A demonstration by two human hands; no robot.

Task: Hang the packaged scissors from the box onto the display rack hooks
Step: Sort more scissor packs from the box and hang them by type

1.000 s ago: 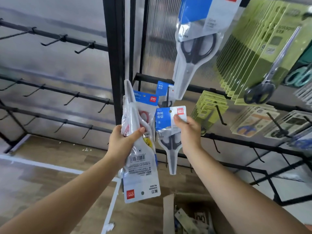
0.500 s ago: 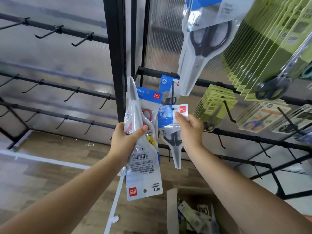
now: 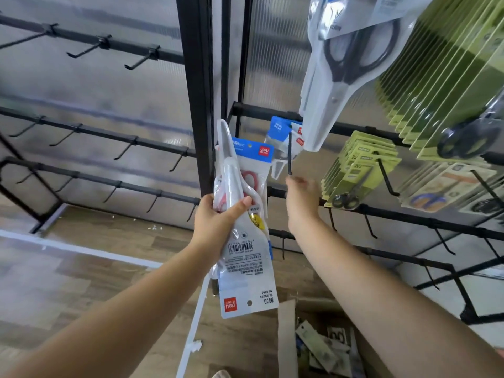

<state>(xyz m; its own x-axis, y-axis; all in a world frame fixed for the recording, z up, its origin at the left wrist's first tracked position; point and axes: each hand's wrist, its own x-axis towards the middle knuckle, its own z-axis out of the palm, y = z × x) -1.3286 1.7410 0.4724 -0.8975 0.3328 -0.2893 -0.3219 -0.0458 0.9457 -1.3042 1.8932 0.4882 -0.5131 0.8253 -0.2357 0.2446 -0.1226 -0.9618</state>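
A person's left hand grips a bundle of packaged scissors, count unclear, before the display rack; the right hand, empty, fingers loose, sits below one hook carrying blue-headed packs. The box lies below.

This is a shop, at a stationery display that is only partly stocked. Black metal display racks carry rows of peg hooks in front of ribbed translucent panels, and on the right-hand rack many identical carded scissors in green packs hang in tight rows beside other retail packs with printed brand headers. A cardboard box of more packaged goods stands open on the wood-look floor below.
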